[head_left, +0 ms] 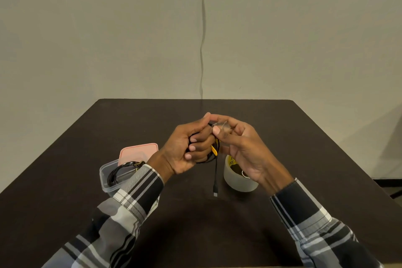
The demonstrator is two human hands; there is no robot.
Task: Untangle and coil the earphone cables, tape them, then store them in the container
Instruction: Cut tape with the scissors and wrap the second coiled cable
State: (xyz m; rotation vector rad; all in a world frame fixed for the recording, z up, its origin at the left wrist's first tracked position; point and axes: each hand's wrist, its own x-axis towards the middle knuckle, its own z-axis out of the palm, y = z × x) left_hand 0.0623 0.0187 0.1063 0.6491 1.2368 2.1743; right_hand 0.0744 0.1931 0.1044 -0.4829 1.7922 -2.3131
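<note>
**Both hands on a coiled cable above the table**

Most of the coiled cable (207, 154) is hidden inside the person's left hand (187, 150), whose fingers curl tight around it; only black loops at the lower edge of the fist and a yellow part between the two hands show. What that yellow part is cannot be made out. The right hand (241, 154) pinches a small clear piece of tape (221, 126) between thumb and forefinger, pressed against the top of the bundle, though how far it already sticks to the cable is hard to tell.

One loose end of the cable hangs straight down from the bundle, its long axis vertical, and its plug (215, 192) points at the table (304, 137), just above or touching the dark surface.

A roll of tape (238, 183) stands on the table under the right wrist, partly covered by it. To the left, a clear container (106, 177) holds another black coiled cable (118, 173), its near corner cut off by the left plaid sleeve (134, 193). A pink lid (139, 151) lies just behind the container.
</note>
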